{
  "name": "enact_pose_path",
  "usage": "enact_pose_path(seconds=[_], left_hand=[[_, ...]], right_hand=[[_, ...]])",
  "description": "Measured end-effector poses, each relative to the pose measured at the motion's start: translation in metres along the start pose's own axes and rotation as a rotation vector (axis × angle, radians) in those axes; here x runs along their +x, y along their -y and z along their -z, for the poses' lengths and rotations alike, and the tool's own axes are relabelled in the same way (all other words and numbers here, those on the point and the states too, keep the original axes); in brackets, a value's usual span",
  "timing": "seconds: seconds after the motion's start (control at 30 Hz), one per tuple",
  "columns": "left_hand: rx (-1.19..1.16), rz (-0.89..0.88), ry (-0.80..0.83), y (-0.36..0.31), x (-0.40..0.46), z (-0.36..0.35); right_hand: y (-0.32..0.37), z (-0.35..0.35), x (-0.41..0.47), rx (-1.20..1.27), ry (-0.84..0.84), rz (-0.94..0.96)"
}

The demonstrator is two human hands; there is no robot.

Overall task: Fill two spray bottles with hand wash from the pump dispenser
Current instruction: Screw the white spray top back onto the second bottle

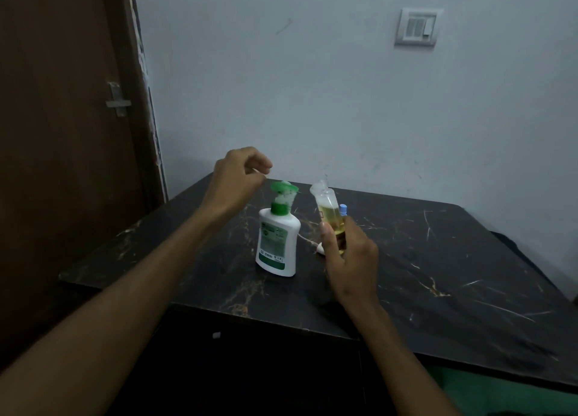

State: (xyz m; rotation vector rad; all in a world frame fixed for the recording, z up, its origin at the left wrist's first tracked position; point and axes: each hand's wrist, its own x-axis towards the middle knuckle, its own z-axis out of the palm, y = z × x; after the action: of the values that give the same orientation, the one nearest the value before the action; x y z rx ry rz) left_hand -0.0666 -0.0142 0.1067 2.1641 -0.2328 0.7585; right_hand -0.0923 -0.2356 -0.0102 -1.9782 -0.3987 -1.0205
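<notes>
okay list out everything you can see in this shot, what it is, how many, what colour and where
pump dispenser: 1, white body with green pump top, upright on the table, left of centre
spray bottle: 1, clear with yellow liquid inside, held tilted right of the dispenser
small blue cap: 1, blue, just behind the held bottle; what it belongs to is hidden
white part with thin tube: 1, white, lying on the table between dispenser and hand
table: 1, black with pale veins
switch plate: 1, white, on the wall upper right
door: 1, brown, left
left hand: 1, fingers curled, above the pump
right hand: 1, grips the spray bottle
</notes>
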Motion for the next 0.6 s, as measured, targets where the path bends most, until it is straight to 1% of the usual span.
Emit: enact_pose_path(seconds=[0.1, 0.13, 0.17, 0.27, 0.4, 0.5, 0.6], left_hand=[[0.036, -0.119, -0.232, -0.009, -0.051, 0.003], [0.03, -0.152, -0.278, -0.013, -0.068, 0.002], [0.021, -0.171, -0.288, -0.018, -0.084, -0.002], [-0.026, -0.157, -0.184, -0.031, -0.12, -0.019], [-0.191, -0.081, -0.031, -0.049, -0.135, -0.048], [-0.283, -0.054, 0.036, -0.057, -0.133, -0.065], [-0.342, -0.052, 0.049, -0.06, -0.132, -0.073]], right_hand=[[0.004, 0.007, 0.007, 0.029, -0.016, -0.009], [0.006, 0.011, 0.008, 0.053, -0.019, -0.023], [0.008, 0.014, 0.008, 0.08, -0.024, -0.041], [0.016, 0.024, 0.002, 0.132, -0.043, -0.106], [0.029, 0.037, -0.016, 0.182, -0.037, -0.155], [0.038, 0.044, -0.03, 0.221, 0.004, -0.161], [0.041, 0.048, -0.041, 0.215, 0.071, -0.157]])
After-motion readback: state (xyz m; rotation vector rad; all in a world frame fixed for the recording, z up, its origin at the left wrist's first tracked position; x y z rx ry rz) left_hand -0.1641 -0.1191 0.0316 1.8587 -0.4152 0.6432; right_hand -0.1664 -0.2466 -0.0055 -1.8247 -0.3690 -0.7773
